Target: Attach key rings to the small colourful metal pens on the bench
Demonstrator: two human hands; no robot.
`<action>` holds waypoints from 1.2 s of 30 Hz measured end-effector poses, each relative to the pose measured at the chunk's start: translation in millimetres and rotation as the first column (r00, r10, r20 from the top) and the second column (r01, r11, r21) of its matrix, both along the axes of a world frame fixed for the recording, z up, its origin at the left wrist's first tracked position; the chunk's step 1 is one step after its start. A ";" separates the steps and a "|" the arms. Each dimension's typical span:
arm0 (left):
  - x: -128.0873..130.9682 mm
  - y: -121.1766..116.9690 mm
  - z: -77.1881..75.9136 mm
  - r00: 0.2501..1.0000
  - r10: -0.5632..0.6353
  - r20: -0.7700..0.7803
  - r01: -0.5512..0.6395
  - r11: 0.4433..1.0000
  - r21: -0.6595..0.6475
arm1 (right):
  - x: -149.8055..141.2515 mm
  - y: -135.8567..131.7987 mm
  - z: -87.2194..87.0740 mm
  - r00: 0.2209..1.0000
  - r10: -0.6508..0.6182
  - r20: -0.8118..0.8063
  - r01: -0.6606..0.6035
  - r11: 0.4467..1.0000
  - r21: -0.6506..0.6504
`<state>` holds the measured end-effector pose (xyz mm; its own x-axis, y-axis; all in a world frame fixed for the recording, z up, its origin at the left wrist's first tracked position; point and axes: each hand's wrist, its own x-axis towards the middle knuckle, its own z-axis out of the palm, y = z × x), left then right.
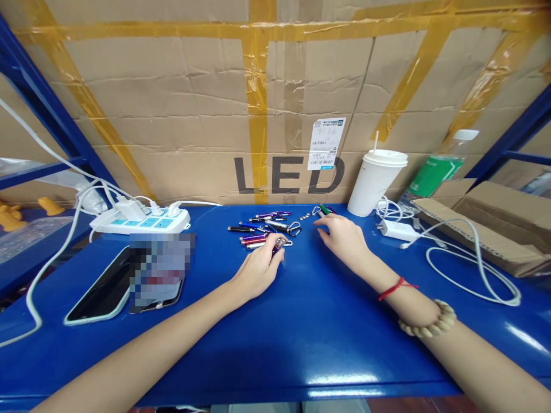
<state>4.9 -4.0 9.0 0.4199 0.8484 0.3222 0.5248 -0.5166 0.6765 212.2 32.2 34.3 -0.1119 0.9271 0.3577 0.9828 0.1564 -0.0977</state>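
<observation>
My left hand (pixel 260 268) rests on the blue table (pixel 275 344), its fingers curled round a small purple keychain flashlight (pixel 279 245) with a metal clip. Just beyond it lies a loose pile of several similar keychain flashlights (pixel 262 228) in purple, blue, black and silver. My right hand (pixel 342 235) lies palm down to the right of the pile, its fingers pinched close over the table near a row of small button batteries (pixel 305 216) and a green flashlight (pixel 326 210). What it pinches, if anything, is too small to make out.
A white power strip (pixel 142 221) with plugged chargers sits at the back left, two phones (pixel 124 284) in front of it. A white lidded cup (pixel 374 180), a green-labelled bottle (pixel 437 169), a white charger with cable (pixel 430 241) and an open cardboard box (pixel 486 221) stand at the right. Taped cardboard forms the back wall.
</observation>
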 end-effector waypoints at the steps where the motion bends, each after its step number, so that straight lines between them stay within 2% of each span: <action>1: 0.1 0.2 0.0 1.000 0.002 0.007 -0.002 1.000 0.001 | 1.7 0.6 -0.4 0.997 -0.058 0.047 0.060 0.997 -0.041; 4: 0.5 0.7 -0.6 1.000 0.009 0.029 -0.009 1.000 0.004 | 4.7 1.5 -1.5 0.977 -0.161 0.140 0.178 0.976 -0.127; 7: 0.0 0.8 -2.5 0.998 0.013 0.055 -0.015 0.999 0.033 | 7.3 3.8 -3.3 0.977 -0.162 0.136 0.181 0.974 -0.138; 11: -1.5 1.4 -5.1 0.999 0.005 0.052 -0.008 0.998 0.059 | 9.8 9.2 -8.8 0.995 -0.061 0.073 0.068 0.993 -0.099; 14: -1.7 2.6 -6.5 0.999 -0.007 0.053 0.004 0.998 0.062 | 7.1 12.2 -13.8 0.989 0.115 -0.098 -0.114 0.993 0.016; 17: -1.5 3.6 -7.5 0.997 -0.021 0.073 0.015 0.997 0.075 | -1.2 10.7 -14.5 0.893 0.304 -0.333 -0.284 0.953 0.109; 20: -1.5 3.8 -7.6 0.997 -0.023 0.074 0.018 0.997 0.078 | -12.8 3.4 -9.9 0.706 0.384 -0.595 -0.398 0.910 0.114; 22: -1.3 3.3 -7.0 0.998 -0.027 0.064 0.022 0.997 0.078 | -19.8 -2.5 -6.3 0.611 0.367 -0.701 -0.437 0.895 0.088; 26: -0.3 2.0 -5.5 0.998 -0.029 0.059 0.024 0.997 0.073 | -26.7 -8.2 -4.6 0.524 0.334 -0.784 -0.461 0.885 0.069; 29: 0.6 1.3 -4.4 0.998 -0.024 0.049 0.021 0.998 0.054 | -27.6 -7.2 -6.7 0.441 0.256 -0.860 -0.491 0.871 0.007; 32: 0.9 0.9 -3.5 1.000 0.005 0.031 -0.006 0.998 0.060 | -29.1 -7.1 -6.8 0.398 0.178 -0.900 -0.507 0.861 -0.054; 36: 0.3 0.8 -3.1 0.999 0.019 0.047 -0.022 0.997 0.076 | -32.7 -10.4 -3.6 0.353 0.178 -0.919 -0.535 0.844 -0.042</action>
<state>5.2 -3.2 5.9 0.3858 0.8288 0.4054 0.5046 -0.5574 0.6593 179.4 21.8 30.7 -0.2607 0.9436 0.2041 0.1882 0.2570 -0.9479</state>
